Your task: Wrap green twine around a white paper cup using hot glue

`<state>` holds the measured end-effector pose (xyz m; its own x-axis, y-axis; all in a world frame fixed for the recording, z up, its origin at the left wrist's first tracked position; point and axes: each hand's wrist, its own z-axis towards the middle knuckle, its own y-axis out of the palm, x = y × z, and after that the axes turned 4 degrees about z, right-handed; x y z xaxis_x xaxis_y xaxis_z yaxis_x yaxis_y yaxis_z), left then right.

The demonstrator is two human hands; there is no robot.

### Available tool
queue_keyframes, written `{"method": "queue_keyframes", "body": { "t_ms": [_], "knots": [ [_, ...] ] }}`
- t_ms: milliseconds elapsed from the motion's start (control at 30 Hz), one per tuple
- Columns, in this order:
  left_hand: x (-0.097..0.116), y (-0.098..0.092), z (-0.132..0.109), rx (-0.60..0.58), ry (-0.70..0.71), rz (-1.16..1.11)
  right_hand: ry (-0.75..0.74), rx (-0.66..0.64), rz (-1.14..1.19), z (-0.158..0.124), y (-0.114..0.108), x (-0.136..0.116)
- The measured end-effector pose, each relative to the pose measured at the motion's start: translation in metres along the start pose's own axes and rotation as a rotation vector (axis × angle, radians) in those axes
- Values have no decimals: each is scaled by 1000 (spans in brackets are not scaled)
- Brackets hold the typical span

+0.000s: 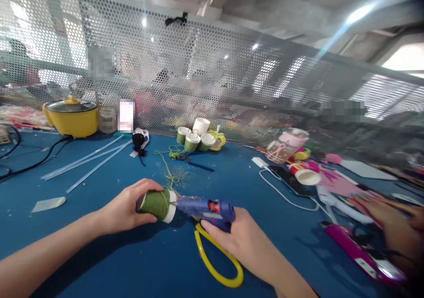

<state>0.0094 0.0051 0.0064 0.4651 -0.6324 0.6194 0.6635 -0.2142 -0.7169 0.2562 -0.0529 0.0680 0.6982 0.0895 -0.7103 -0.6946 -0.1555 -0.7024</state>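
Note:
My left hand [141, 204] is closed around a small white cup wrapped in green yarn [155, 204], which lies tilted on its side with its white rim towards the right. In my right hand [236, 235] is a blue glue gun [212, 212]; its nozzle end meets the cup's rim, though exact contact is hard to make out. Yellow-handled scissors [236, 278] show beneath the glue gun, their blades hidden. From the cup a strand of green yarn [169, 174] runs back across the blue table [109, 254] to a small tangle.
Several cups [192, 142] stand at the back near pliers [200, 164]. Clear glue sticks [84, 161], a yellow pot [77, 120] and a lit phone [126, 115] sit left. At right are a cabled dark phone [289, 179], a magenta tool [351, 247] and another person's hands [380, 207].

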Motion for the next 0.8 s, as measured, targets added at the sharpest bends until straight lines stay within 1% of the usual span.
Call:
{"method": "queue_keyframes", "body": {
  "t_ms": [133,200,267,367,500,600,700,800],
  "knots": [
    [0,0,0,0,0,-22,105,-81,140,1,-1,0],
    [-1,0,0,1,0,-29,120,-115,211,3,-2,3],
    [-1,0,1,1,-4,-29,114,-142,246,6,-3,6],
    [-2,0,2,6,-26,-16,89,-141,271,10,-6,12],
    [-2,-1,2,21,-30,17,-10,-156,352,15,-4,17],
    [-1,-2,2,27,-23,41,-62,-108,428,16,-1,17],
    [-1,-2,1,33,-25,51,-61,-68,473,17,-1,17],
    [-3,0,1,35,-19,42,-34,-94,457,17,-4,19]
  ]
}}
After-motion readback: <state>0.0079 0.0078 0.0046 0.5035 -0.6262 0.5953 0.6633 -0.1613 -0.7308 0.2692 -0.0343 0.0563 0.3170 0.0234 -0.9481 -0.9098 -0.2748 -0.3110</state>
